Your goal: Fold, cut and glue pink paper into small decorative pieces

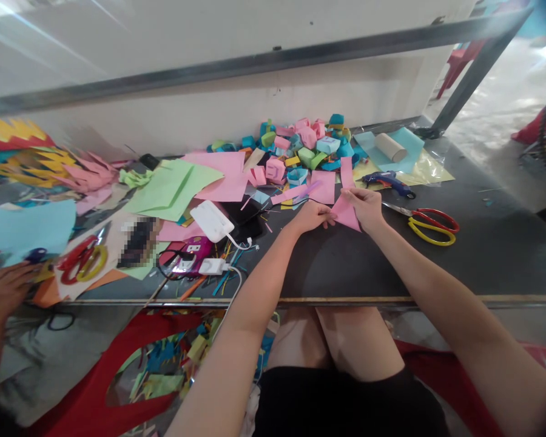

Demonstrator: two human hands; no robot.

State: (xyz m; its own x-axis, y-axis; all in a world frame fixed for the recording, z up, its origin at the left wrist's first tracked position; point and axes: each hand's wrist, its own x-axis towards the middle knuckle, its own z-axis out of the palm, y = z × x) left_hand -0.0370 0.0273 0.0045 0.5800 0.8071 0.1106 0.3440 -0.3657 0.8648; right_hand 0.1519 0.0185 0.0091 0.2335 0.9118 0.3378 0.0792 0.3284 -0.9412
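Between my two hands is a small piece of pink paper [347,213], tilted up over the dark tabletop. My left hand [313,216] pinches its left corner with the fingers closed. On the upper right edge, my right hand [366,206] grips the same sheet between thumb and fingers. Just beyond lie a pink paper square [323,187] and a pink strip [346,172]. A blue glue gun [388,181] rests past my right hand. Scissors with red and yellow handles [432,226] lie to the right of that hand.
Folded paper pieces [307,142] in several colours are heaped against the wall. A cardboard tube [390,147] lies on blue paper at the back right. Green sheets [173,185], a white power bank [212,221] and more scissors [82,260] are leftward. Another person's hand [9,288] is at far left.
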